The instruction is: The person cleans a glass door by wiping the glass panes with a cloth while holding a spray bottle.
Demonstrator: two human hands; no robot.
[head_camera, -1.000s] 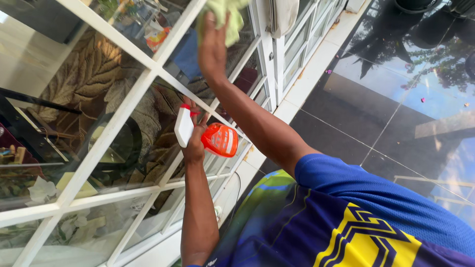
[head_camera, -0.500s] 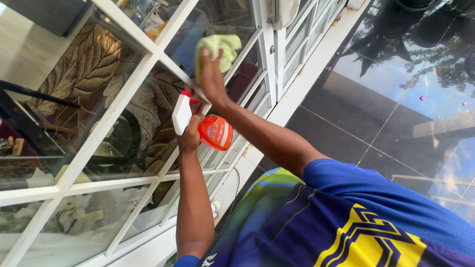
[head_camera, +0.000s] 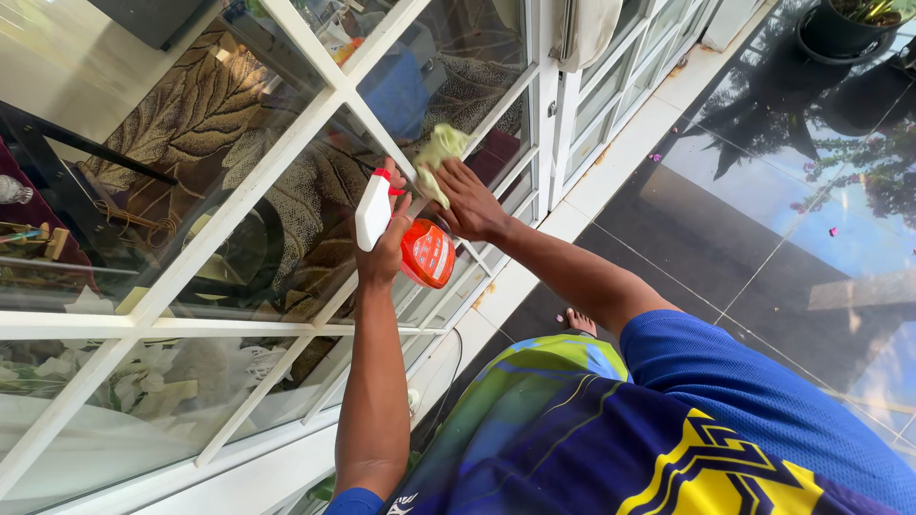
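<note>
Two hands: left hand point(head_camera: 385, 256) grips spray bottle point(head_camera: 410, 243), right hand point(head_camera: 465, 202) cloth point(head_camera: 438, 160).

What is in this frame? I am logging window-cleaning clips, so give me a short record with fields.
Left hand: grips an orange spray bottle with a white head, held near the glass.
Right hand: presses a pale green cloth against a pane.
Surface: white-framed glass door with many panes.
Floor: dark glossy tiles, a few pink petals on them.
Other: a potted plant at top right.
</note>
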